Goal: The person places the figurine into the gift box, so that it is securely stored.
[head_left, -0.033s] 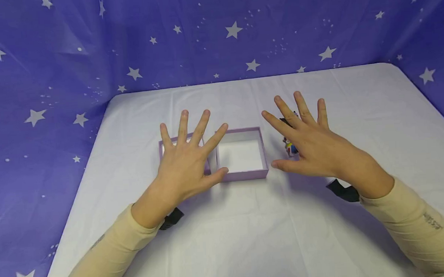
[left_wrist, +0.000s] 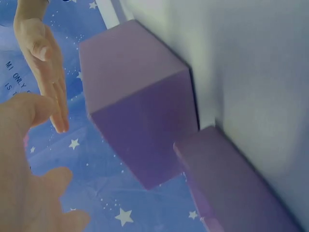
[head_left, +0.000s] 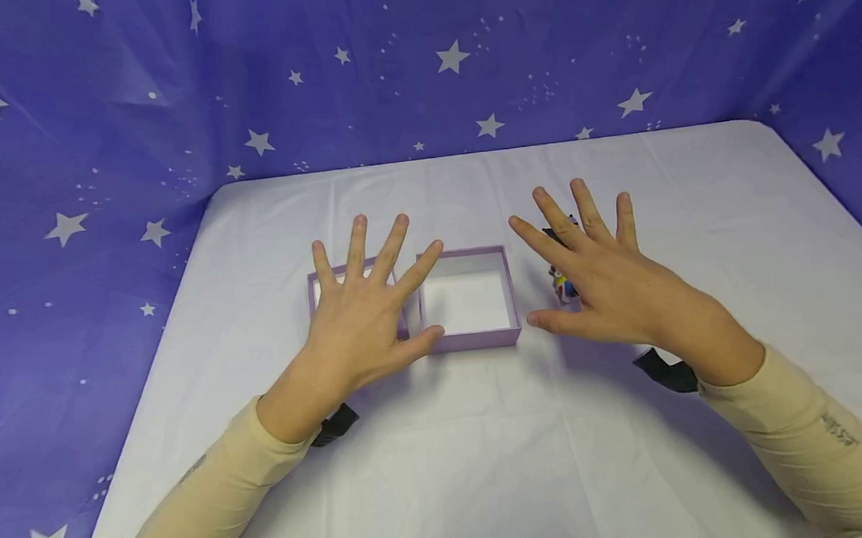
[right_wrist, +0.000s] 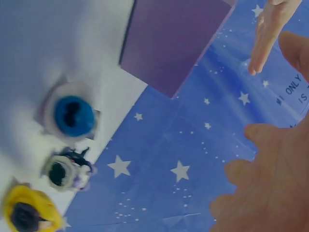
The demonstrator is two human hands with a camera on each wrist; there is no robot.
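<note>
My left hand (head_left: 357, 324) hovers palm down with its fingers spread, above a shallow lilac tray or lid (head_left: 312, 302) that it partly hides. Right of that stands a deeper lilac box (head_left: 476, 342) with an open top and white inside; the left thumb overlaps its near corner in the head view. My right hand (head_left: 612, 281), also spread and holding nothing, hangs over small colourful figurines (head_left: 566, 289) right of the box. The right wrist view shows a blue-topped figurine (right_wrist: 73, 116), a smaller green-and-white one (right_wrist: 65, 173) and a yellow one (right_wrist: 34, 208).
A white cloth (head_left: 468, 460) covers the table. Purple-blue curtains (head_left: 394, 78) with white stars stand behind it and at both sides. Black straps (head_left: 334, 425) show under both wrists.
</note>
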